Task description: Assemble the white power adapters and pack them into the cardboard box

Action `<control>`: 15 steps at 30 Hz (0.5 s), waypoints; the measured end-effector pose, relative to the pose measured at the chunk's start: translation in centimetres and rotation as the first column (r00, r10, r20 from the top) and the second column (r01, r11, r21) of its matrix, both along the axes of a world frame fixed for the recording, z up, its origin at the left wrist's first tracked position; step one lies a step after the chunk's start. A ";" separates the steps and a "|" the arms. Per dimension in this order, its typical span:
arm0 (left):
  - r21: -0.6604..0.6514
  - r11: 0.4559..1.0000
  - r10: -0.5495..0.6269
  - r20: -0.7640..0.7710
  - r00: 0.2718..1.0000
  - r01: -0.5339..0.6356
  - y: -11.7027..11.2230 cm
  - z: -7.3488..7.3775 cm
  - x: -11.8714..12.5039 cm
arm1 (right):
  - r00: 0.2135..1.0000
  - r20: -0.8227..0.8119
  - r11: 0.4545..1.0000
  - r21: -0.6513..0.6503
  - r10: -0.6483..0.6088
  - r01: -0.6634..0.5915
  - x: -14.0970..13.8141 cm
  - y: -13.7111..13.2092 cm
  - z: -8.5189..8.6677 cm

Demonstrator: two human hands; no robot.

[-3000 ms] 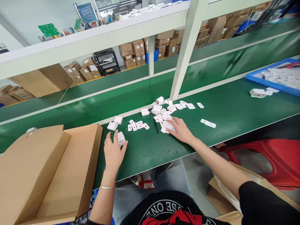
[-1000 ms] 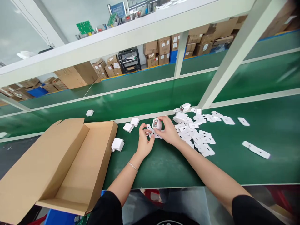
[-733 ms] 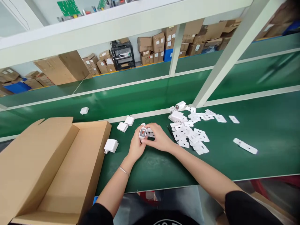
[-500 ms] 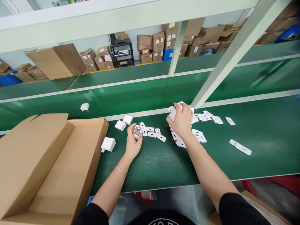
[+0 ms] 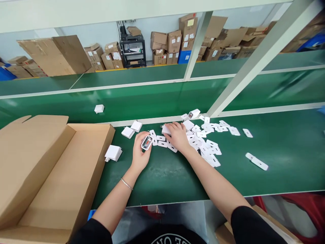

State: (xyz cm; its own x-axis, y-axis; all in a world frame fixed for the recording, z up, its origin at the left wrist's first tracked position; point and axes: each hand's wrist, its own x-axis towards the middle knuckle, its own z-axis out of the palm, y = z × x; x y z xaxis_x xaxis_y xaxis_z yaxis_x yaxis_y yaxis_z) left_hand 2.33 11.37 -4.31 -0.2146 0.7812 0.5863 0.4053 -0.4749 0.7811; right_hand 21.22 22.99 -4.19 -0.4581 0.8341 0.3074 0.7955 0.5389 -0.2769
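My left hand [image 5: 139, 154] is closed around a white charger housing [image 5: 147, 142], its open end facing up with inner parts showing. My right hand [image 5: 179, 138] grips another white charger [image 5: 166, 130] from above; its metal prongs point left. Between and below the hands lie several white end plates [image 5: 162, 143], each with a dark slot. A larger heap of such plates [image 5: 203, 145] spreads right of my right hand. Behind that hand sit a white charger block [image 5: 188, 125] and a housing with an open end [image 5: 194, 114].
An open cardboard box [image 5: 101, 162] stands at the left. White chargers lie beside it [image 5: 113, 153], further back [image 5: 128, 132] and on the green back panel's ledge [image 5: 99, 108]. A slanted post [image 5: 236, 79] rises behind the heap. A long white strip [image 5: 257, 161] lies at the right.
My right hand has moved left from the heap, with a white charger now under its fingers. More of the heap shows. The left hand still holds its housing, now tilted slightly.
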 end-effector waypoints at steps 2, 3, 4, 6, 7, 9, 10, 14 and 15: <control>-0.032 0.999 -0.024 0.039 0.999 0.025 -0.1 -0.1 0.0 | 1.000 0.011 1.000 -0.009 0.003 -0.003 -0.1 -0.3 0.5; -0.046 0.998 -0.041 0.071 0.997 0.044 -0.1 -0.2 0.1 | 1.000 0.013 1.000 -0.009 0.009 -0.009 0.0 -0.6 0.9; -0.061 0.996 -0.061 0.113 0.992 0.068 -0.1 -0.3 0.0 | 1.000 0.024 1.000 -0.023 0.020 -0.019 0.2 -0.9 1.5; -0.089 0.989 -0.095 0.222 0.971 0.117 -0.1 -0.6 0.0 | 0.994 0.088 0.994 -0.101 0.057 -0.048 0.6 -1.7 2.8; -0.100 0.986 -0.105 0.276 0.956 0.137 -0.1 -0.8 0.0 | 0.986 0.143 0.987 -0.148 0.083 -0.062 0.7 -2.2 3.3; -0.114 0.981 -0.106 0.351 0.930 0.155 -0.2 -1.0 -0.1 | 0.956 0.255 0.973 -0.213 0.143 -0.088 0.7 -3.2 4.0; -0.119 0.981 -0.102 0.366 0.925 0.155 -0.2 -1.1 -0.2 | 0.941 0.296 0.970 -0.220 0.164 -0.100 0.6 -3.6 4.2; -0.154 0.973 -0.112 0.324 0.940 0.169 -0.5 -1.0 0.0 | 0.930 0.305 0.971 -0.182 0.206 -0.155 -0.3 -4.3 3.4; -0.158 0.970 -0.128 0.311 0.942 0.184 -0.6 -1.0 0.0 | 0.933 0.278 0.966 -0.181 0.230 -0.185 -0.5 -4.2 3.1</control>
State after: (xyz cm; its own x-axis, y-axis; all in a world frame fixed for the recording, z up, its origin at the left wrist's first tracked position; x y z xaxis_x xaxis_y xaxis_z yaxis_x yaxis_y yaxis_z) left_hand 2.34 10.80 -5.28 -0.2236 0.9062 0.3590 0.0741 -0.3514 0.9333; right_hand 20.74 18.75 -1.12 -0.6765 0.7363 0.0117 0.7283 0.6713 -0.1379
